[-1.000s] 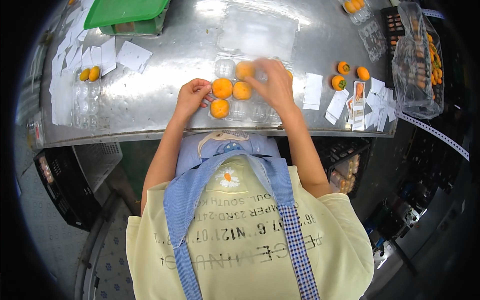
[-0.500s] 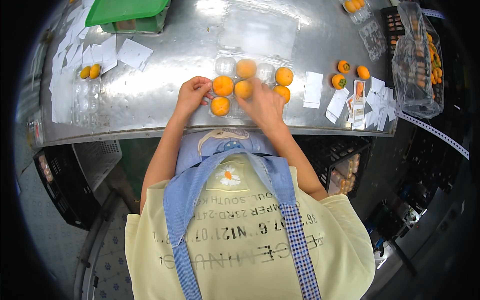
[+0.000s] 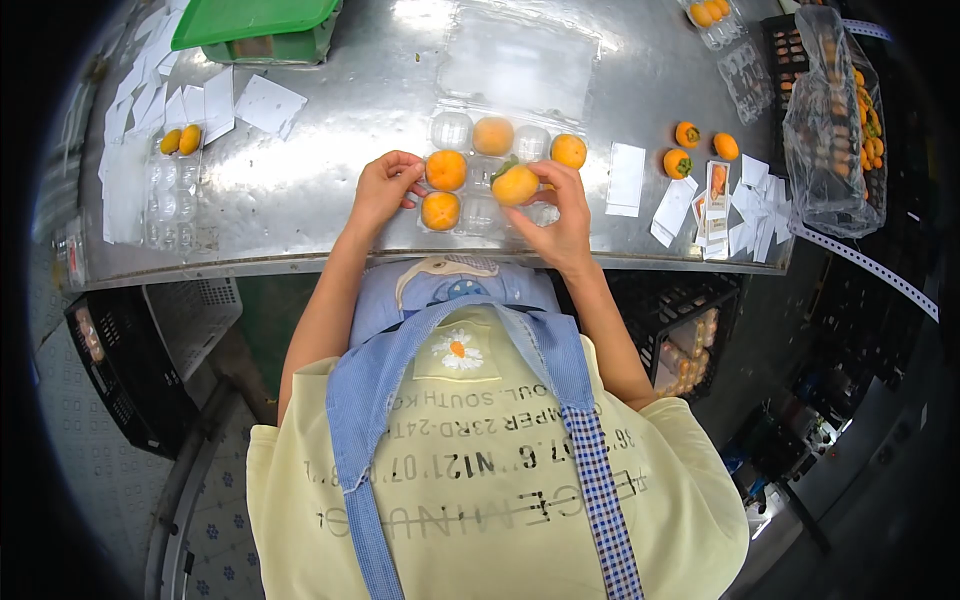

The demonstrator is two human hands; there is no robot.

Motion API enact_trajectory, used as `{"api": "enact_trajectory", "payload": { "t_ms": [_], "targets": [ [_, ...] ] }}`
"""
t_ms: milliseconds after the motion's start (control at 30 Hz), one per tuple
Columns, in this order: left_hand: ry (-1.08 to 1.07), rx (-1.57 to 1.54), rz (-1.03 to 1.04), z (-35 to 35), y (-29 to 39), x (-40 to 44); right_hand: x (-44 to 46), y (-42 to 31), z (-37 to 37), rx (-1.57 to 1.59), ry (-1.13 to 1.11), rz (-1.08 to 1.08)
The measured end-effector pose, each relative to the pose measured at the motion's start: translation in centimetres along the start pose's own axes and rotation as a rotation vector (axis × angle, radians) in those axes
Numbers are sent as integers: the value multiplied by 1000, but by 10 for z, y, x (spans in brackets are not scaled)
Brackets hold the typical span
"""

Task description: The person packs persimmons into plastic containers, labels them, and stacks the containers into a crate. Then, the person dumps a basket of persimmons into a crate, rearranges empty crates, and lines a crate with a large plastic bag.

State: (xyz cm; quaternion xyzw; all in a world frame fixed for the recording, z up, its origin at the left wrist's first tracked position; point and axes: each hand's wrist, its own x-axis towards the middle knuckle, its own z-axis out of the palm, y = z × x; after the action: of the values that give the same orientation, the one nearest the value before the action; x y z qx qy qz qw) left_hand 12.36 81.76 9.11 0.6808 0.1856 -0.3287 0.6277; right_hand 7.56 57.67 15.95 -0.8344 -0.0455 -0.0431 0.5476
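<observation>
A clear plastic fruit tray (image 3: 480, 213) with rounded pockets lies near the table's front edge, its clear lid (image 3: 520, 65) spread out behind it. My left hand (image 3: 387, 188) pinches the tray's left edge. Beside those fingertips sit two persimmons, one (image 3: 446, 170) behind the other (image 3: 440, 211). Between the thumb and fingers of my right hand (image 3: 560, 222) is a persimmon (image 3: 515, 186), raised over the middle pockets, its green calyx showing. Another persimmon (image 3: 493, 136) rests in the back row, and one more (image 3: 569, 151) at the right. My right fingers hide part of the tray.
Three loose persimmons (image 3: 726, 146) lie at the right, near printed cards (image 3: 717, 190) and white slips (image 3: 625, 180). A green-lidded box (image 3: 255, 30) stands at the back left. Farther left is another clear tray (image 3: 172, 205) with two fruits. A plastic-covered crate (image 3: 835, 130) stands far right.
My right hand has lifted the persimmon in the middle and shifted it right, with its calyx now visible. A bare pocket shows there. My left hand has barely moved.
</observation>
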Motion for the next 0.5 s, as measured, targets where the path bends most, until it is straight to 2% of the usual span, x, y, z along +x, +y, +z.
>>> {"api": "enact_trajectory", "payload": {
  "t_ms": [100, 200, 300, 400, 500],
  "targets": [
    [-4, -10, -5, 0, -2, 1, -4, 3, 2, 126, 21, 66],
    [-8, -6, -8, 1, -2, 2, -11, 3, 7, 598, 112, 408],
    [-1, 3, -8, 0, -1, 1, -7, 5, -1, 853, 70, 614],
    [2, 1, -10, 1, 2, -1, -5, 8, -5, 977, 136, 781],
    [-1, -4, -9, 1, 2, -1, -4, 13, -9, 1004, 124, 828]
  ]
}}
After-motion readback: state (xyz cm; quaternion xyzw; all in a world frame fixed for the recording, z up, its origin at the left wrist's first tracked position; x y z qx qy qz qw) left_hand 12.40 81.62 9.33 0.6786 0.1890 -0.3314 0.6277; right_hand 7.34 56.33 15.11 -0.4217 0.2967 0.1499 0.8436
